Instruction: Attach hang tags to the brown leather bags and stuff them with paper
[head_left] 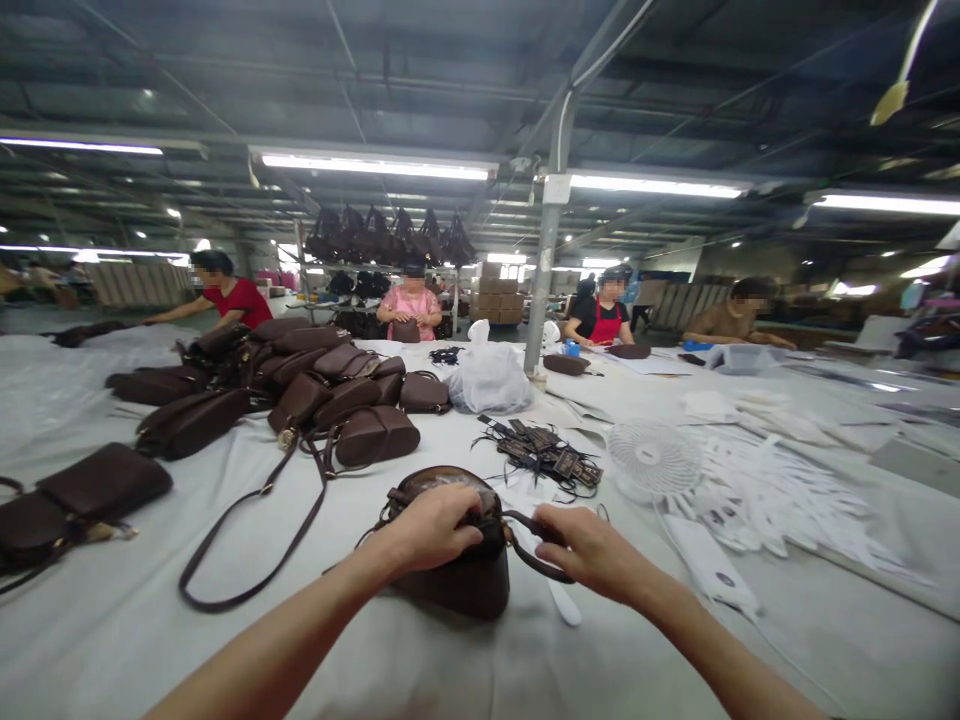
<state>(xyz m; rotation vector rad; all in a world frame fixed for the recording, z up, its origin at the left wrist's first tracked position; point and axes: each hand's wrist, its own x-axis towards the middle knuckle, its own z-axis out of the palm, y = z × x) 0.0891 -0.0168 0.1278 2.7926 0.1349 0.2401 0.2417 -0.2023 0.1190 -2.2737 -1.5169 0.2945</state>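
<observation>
In front of me on the white-covered table sits a dark brown handbag point(472, 580), its top side toward me. My left hand point(442, 518) is closed over the bag's upper edge near the opening, thumb and fingers gripping there. The bag's short handle point(529, 555) loops out to the right, and my right hand point(581, 545) has its fingers curled around that loop. Just beyond the bag lies a heap of dark hang tags point(544, 450) with black cords. A white plastic strip point(564, 605) rests on the table right of the bag.
Several brown bags point(345, 385) are piled at the left, one long strap point(225, 605) trailing toward me. A white fan point(652, 460) lies at the right beside white paper tags point(795, 490). Behind the tags stand a white plastic bag point(491, 380) and a post point(546, 250). Several co-workers sit across.
</observation>
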